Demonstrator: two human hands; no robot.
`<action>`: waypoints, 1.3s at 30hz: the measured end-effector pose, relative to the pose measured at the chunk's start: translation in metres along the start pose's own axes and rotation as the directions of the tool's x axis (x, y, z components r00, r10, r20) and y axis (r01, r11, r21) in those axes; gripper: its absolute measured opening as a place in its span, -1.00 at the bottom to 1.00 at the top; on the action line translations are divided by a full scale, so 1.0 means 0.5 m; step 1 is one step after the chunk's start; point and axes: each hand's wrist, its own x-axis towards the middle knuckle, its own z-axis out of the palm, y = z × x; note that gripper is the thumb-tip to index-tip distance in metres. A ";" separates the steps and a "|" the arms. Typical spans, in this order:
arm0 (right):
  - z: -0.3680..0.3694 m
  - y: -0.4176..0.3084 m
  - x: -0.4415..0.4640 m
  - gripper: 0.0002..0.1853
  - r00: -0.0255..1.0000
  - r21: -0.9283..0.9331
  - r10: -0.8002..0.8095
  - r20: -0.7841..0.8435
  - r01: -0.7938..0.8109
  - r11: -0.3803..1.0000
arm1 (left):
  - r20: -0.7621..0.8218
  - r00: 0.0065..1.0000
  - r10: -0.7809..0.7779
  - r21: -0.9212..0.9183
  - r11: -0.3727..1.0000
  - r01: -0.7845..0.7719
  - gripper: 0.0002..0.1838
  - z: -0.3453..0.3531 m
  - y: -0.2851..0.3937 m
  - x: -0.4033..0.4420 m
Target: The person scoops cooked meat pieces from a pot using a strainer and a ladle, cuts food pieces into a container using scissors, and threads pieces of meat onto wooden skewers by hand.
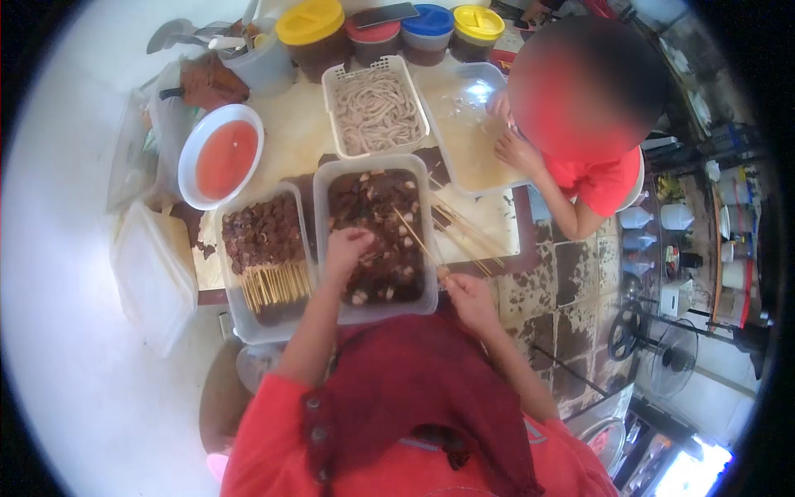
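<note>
My right hand (472, 300) is closed around the lower end of a bamboo skewer (414, 233), beside the right rim of a clear plastic tub (321, 217). The skewer slants up to the left over dark marinated meat pieces (385, 211) in that tub, with a small pale-brown lump close to my fingers. Inside the tub, my left hand (351, 248) reaches down to the meat with its fingers bent together; what they pinch, if anything, is hidden. To the left, another tub (231, 305) holds rows of skewered dark meat (265, 232), their bare stick ends toward me.
Loose bamboo skewers (470, 236) lie right of the meat tub. Behind stand a white basket of pale strips (377, 112), a bowl of red liquid (222, 160) and several lidded tubs (426, 33). Across the table, a person in red (600, 186) works over a shallow clear tub (464, 157).
</note>
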 end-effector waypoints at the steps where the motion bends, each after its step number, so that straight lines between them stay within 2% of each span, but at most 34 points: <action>1: -0.001 -0.004 -0.005 -0.76 1.000 -0.004 0.000 0.011 0.000 1.000 | 0.036 0.989 -0.146 -0.376 0.914 0.149 -0.73 -0.004 0.015 -0.010; 4: -0.001 -0.031 -0.018 -0.75 0.995 -0.085 -0.022 0.094 0.030 0.996 | 0.150 0.984 -0.091 -0.717 0.676 0.172 -0.75 -0.019 0.016 -0.007; 7: 0.013 -0.026 -0.025 -0.75 0.991 -0.077 -0.096 0.097 0.104 0.992 | 0.193 0.981 0.015 -0.873 0.460 0.165 -0.76 -0.011 0.051 -0.023; 10: 0.013 -0.039 -0.028 -0.76 0.987 -0.146 -0.117 0.108 0.132 0.980 | 0.182 0.982 0.053 -0.871 0.472 0.136 -0.78 -0.003 0.065 -0.028; 13: 0.012 -0.019 -0.024 -0.77 0.975 -0.190 -0.202 0.093 0.217 0.957 | 0.083 0.996 -0.030 -0.718 0.691 0.080 -0.79 0.008 0.097 -0.036; 16: 0.011 -0.032 -0.033 -0.76 0.991 -0.148 -0.095 0.099 0.109 0.983 | 0.066 0.997 0.030 -0.680 0.733 0.023 -0.81 0.006 0.094 -0.035; 19: 0.008 -0.035 -0.038 -0.76 0.977 -0.176 -0.193 0.093 0.207 0.962 | 0.044 0.999 -0.022 -0.732 0.680 0.047 -0.82 0.005 0.102 -0.037; 22: 0.001 -0.063 -0.055 -0.76 0.988 -0.100 -0.145 0.055 0.150 0.984 | -0.007 0.999 -0.041 -0.770 0.638 0.021 -0.82 -0.003 0.078 -0.024; 25: -0.004 -0.061 -0.053 -0.76 0.988 -0.091 -0.144 0.063 0.149 0.985 | 0.094 0.996 0.008 -0.820 0.568 0.073 -0.82 -0.012 0.092 -0.031; 28: -0.002 -0.061 -0.049 -0.76 0.972 -0.127 -0.225 0.061 0.231 0.965 | 0.088 0.996 -0.014 -0.782 0.618 0.077 -0.83 0.000 0.104 -0.034; 31: -0.006 -0.076 -0.051 -0.76 0.981 -0.214 -0.164 0.105 0.184 0.959 | 0.131 0.991 -0.030 -0.806 0.579 0.125 -0.83 0.008 0.111 -0.044; 37: -0.008 -0.076 -0.059 -0.76 0.990 -0.215 -0.084 0.116 0.107 0.971 | 0.059 0.996 -0.060 -0.731 0.677 0.084 -0.81 0.013 0.089 -0.038; 39: -0.008 -0.079 -0.059 -0.76 0.986 -0.204 -0.137 0.099 0.155 0.967 | 0.061 0.995 -0.078 -0.688 0.719 0.099 -0.82 0.008 0.099 -0.044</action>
